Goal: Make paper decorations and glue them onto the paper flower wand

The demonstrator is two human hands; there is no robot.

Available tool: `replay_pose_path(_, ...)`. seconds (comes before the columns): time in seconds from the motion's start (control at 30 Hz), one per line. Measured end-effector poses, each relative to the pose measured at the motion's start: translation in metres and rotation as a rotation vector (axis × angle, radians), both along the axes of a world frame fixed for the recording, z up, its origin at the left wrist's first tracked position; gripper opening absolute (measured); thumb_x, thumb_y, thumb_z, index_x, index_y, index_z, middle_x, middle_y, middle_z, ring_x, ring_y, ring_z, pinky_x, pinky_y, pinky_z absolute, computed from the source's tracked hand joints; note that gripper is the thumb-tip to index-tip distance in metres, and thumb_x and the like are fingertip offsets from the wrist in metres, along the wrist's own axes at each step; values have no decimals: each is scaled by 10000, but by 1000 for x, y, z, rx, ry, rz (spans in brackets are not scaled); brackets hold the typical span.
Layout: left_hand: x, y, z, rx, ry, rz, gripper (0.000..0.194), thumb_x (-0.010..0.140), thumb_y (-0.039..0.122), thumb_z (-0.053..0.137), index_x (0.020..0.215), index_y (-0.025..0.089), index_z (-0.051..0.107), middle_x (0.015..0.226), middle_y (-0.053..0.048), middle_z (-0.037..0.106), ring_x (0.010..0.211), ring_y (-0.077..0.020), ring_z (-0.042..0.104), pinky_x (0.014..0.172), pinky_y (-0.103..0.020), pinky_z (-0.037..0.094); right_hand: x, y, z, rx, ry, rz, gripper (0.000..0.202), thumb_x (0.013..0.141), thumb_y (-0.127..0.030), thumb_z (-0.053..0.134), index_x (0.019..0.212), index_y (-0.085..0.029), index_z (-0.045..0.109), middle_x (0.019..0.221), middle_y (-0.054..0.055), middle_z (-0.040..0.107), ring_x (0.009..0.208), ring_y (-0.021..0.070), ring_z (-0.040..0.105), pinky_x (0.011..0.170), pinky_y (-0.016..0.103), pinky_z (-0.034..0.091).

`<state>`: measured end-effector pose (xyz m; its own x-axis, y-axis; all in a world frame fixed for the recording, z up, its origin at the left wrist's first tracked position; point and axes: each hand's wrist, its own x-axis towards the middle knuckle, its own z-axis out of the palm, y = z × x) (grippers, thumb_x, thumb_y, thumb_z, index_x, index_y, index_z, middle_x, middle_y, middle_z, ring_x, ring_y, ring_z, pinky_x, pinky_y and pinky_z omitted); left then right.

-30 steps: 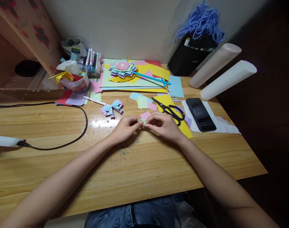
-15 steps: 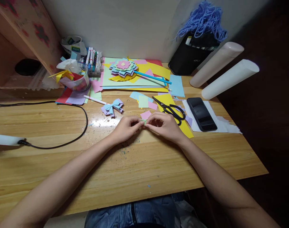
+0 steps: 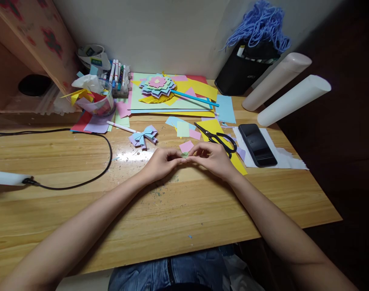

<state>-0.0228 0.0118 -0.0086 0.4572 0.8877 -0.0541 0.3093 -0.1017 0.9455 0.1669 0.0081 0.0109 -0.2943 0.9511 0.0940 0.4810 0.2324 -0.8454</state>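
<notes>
Right now, the left hand [image 3: 161, 164] and the right hand [image 3: 215, 160] are close together, and each one has its thumb and first finger pinched. They both have hold of one small green paper [image 3: 184, 154], which is left of the scissors [image 3: 212, 137] and nearer to the person. The fingers hide most of it, so I cannot tell its shape. The other fingers are bent in.

To do this pinching well, it seems best to press softly with just the tips, because such a little piece could crumple. Having the two thumbs side by side should help it stay steady.

The right hand is just beside the scissors' handles, and I cannot tell if they touch, so sliding that way could bump them. Under the scissors is a yellow sheet [image 3: 239, 163]. Left of the scissors, just past the fingertips, a loose pink paper [image 3: 186, 146] could get pushed. Farther left is a paper bow [image 3: 144, 136]. Right of the scissors is a phone [image 3: 257, 144].

The best room to move looks to be on the person's side of the scissors, where the wooden table [image 3: 172, 226] runs back to its front edge, well apart from them.
</notes>
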Motion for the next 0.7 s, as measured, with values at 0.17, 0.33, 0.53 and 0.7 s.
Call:
replay_pose_path(0.17,0,0,3,-24,-38,26,193,795,288,582,695,136,645,598,5,579,535,-84,466,538,-226,362,-1,3,-6,-188,211,-5,245,676,-371,724,709,-155,612,596,-11,579,464,70,439,425,219,333)
replay_pose_path(0.33,-1,-1,5,-75,-93,17,234,799,350,579,725,134,631,603,-3,577,526,-81,471,505,-219,349,-3,5,-7,-229,312,-26,262,639,-361,755,692,-157,601,630,-11,592,492,73,475,451,222,368)
replay_pose_path(0.53,-1,-2,4,-101,-123,51,256,785,371,591,743,120,605,576,2,555,475,-67,470,447,-186,327,-3,6,-4,-369,360,-34,343,598,-330,780,842,-152,617,721,11,630,574,91,549,486,209,407)
replay_pose_path(0.7,0,-2,3,-87,-94,58,212,765,323,600,710,119,586,547,5,548,463,-65,462,434,-174,322,-6,4,0,-434,294,3,246,654,-346,737,710,-130,636,610,6,607,495,73,497,428,199,350)
